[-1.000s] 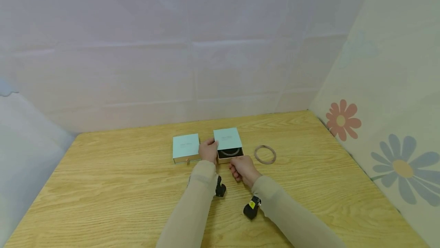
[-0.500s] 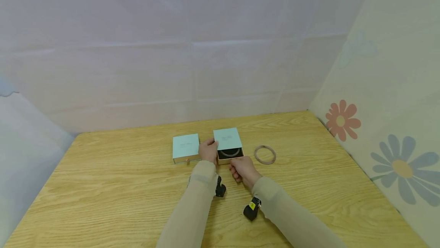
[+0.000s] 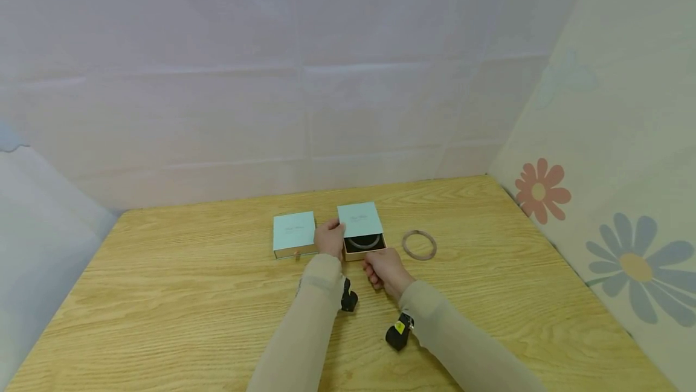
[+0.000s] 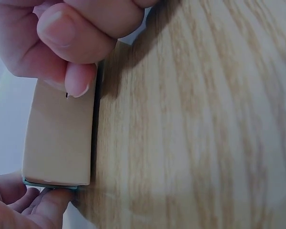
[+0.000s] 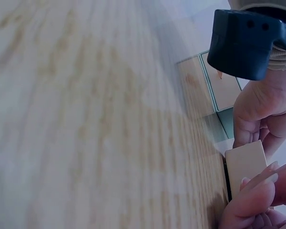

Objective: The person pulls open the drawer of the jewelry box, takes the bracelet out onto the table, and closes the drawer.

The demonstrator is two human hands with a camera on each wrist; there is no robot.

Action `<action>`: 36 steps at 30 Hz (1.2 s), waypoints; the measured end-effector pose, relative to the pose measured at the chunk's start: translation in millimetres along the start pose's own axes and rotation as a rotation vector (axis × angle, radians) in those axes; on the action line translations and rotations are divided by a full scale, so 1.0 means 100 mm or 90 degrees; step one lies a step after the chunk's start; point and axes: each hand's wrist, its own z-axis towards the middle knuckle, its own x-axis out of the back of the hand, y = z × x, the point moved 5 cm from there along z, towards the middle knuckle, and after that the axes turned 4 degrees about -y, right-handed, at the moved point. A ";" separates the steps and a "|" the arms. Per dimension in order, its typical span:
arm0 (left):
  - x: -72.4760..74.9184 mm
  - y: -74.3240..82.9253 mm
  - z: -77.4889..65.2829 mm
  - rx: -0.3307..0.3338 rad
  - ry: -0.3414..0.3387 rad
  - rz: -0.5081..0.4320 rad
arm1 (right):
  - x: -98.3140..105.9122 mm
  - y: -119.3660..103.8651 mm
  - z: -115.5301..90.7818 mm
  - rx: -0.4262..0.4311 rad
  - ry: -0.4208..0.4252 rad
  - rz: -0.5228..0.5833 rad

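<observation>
A light blue drawer box [image 3: 360, 218] sits on the table with its cream drawer [image 3: 356, 256] partly out at the front. Inside, on black lining, part of a grey bangle [image 3: 364, 247] shows; the rest is under the sleeve. My left hand [image 3: 329, 238] grips the sleeve's left side. At the front my right hand [image 3: 385, 266] pinches the drawer, and its fingers hide the pull. From the left wrist view, the drawer's cream front [image 4: 59, 138] stands between both hands. A second bangle [image 3: 418, 232], brownish, lies on the table right of the box.
A second light blue drawer box [image 3: 294, 231], shut, with a small pull [image 3: 296, 255], stands just left of my left hand. Behind the wooden table [image 3: 190, 295] hangs a pale cloth wall [image 3: 244, 114]; a flowered one [image 3: 625, 156] is at the right.
The drawer has come out very slightly toward me, with my right hand drawn back along with it. My left hand, the sleeve and the loose bangle look the same.
</observation>
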 end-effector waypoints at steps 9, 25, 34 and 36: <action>0.00 0.02 -0.03 -0.002 -0.007 -0.005 | -0.01 0.01 -0.01 0.002 -0.002 0.004; -0.01 -0.02 0.02 0.006 -0.001 -0.007 | 0.00 0.01 -0.05 -0.005 -0.008 0.000; 0.00 -0.05 0.04 0.005 -0.008 -0.010 | 0.01 0.01 -0.06 -0.003 0.002 -0.006; 0.00 -0.05 0.04 0.006 -0.008 -0.009 | 0.00 0.01 -0.06 0.000 0.000 -0.006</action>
